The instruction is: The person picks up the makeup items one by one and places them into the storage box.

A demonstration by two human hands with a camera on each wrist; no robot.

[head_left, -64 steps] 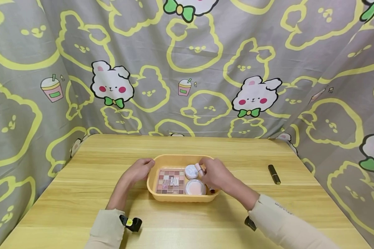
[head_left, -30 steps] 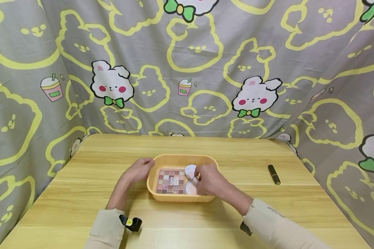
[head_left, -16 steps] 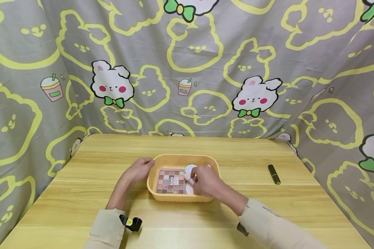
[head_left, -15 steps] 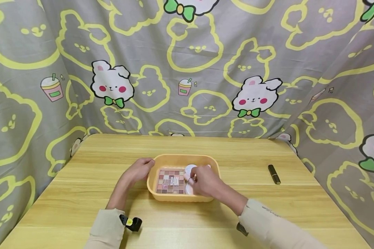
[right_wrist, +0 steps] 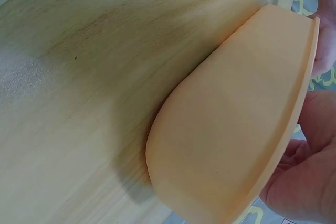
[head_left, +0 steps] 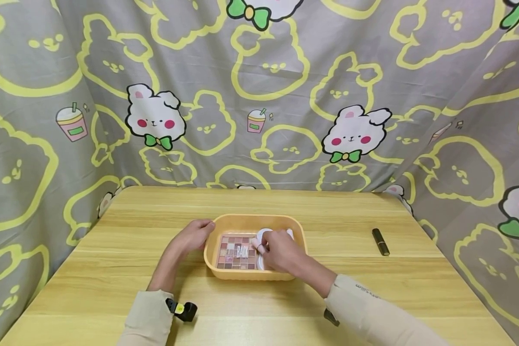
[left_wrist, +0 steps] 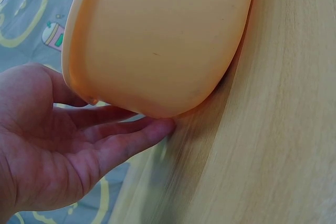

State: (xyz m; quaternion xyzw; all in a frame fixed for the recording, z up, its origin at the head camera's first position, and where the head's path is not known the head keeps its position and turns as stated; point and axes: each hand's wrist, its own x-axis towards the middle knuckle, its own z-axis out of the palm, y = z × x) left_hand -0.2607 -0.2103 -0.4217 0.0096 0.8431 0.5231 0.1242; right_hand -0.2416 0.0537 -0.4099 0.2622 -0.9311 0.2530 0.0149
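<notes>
A yellow-orange plastic basket [head_left: 255, 275] sits on the table in the head view. At its left end my left hand [head_left: 194, 235] grips the rim, the fingers against the outer wall in the left wrist view. My right hand [head_left: 281, 250] reaches inside and pinches a pale pink lipstick tube [head_left: 257, 244] with a dark band, tilted near the palette's right edge. An eyeshadow palette [head_left: 237, 252] lies flat in the left half. Two round compacts, a white one [head_left: 265, 233] and a clear-rimmed one [head_left: 260, 263], are partly hidden by the right hand. The basket wall [right_wrist: 226, 114] hides the tube in the right wrist view.
A black lipstick tube [head_left: 380, 242] lies on the wooden table [head_left: 155, 206], right of the basket. Another pale tube end [head_left: 290, 234] shows inside the basket's right end. A patterned grey curtain [head_left: 285, 182] hangs behind the table and at both sides.
My right hand has moved left inside the basket with the pink lipstick tube, from the right end to the palette's edge. The left hand and the basket have stayed still.
</notes>
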